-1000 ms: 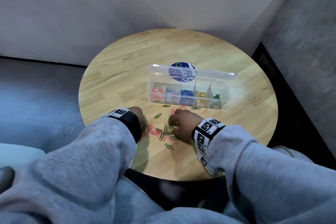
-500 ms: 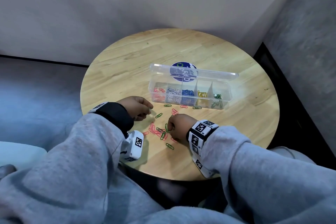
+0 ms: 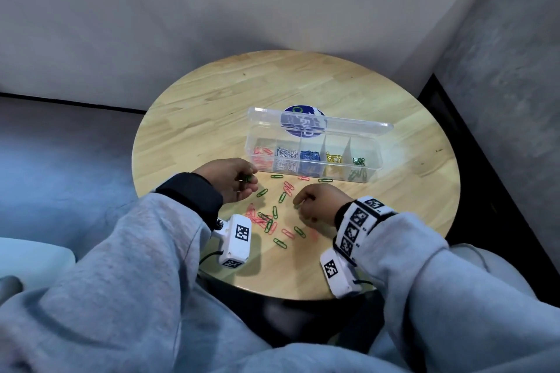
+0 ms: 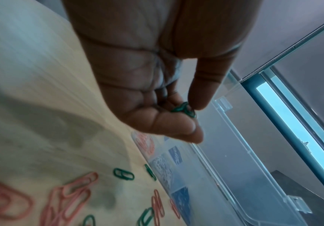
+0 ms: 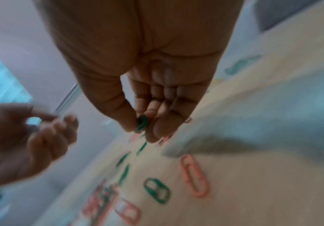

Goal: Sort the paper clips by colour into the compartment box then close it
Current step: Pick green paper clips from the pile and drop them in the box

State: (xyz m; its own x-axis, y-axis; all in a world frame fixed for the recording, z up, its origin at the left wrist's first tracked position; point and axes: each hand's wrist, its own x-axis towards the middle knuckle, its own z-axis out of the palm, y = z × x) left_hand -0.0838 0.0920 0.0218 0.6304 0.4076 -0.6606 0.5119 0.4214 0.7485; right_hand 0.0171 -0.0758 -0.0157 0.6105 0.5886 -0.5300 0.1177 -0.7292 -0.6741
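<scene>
A clear compartment box (image 3: 312, 171) stands open on the round wooden table (image 3: 212, 106), lid tilted back; its cells hold pink, white, blue, yellow and green clips. Loose green and pink paper clips (image 3: 274, 219) lie scattered before it. My left hand (image 3: 233, 180) is palm up near the box's left end and pinches green clips (image 4: 184, 109) between thumb and fingers. My right hand (image 3: 315, 203) hovers just over the scatter, thumb and fingertips pinching a green clip (image 5: 142, 124).
Grey sofa cushions surround the table on the left, back and right. A blue round sticker (image 3: 303, 124) shows through the box lid. The table's near edge (image 3: 288, 297) lies close to my knees.
My left hand has lifted off the scatter, turned palm up and moved toward the box with green clips. My right hand has shifted slightly right and raised a green clip.
</scene>
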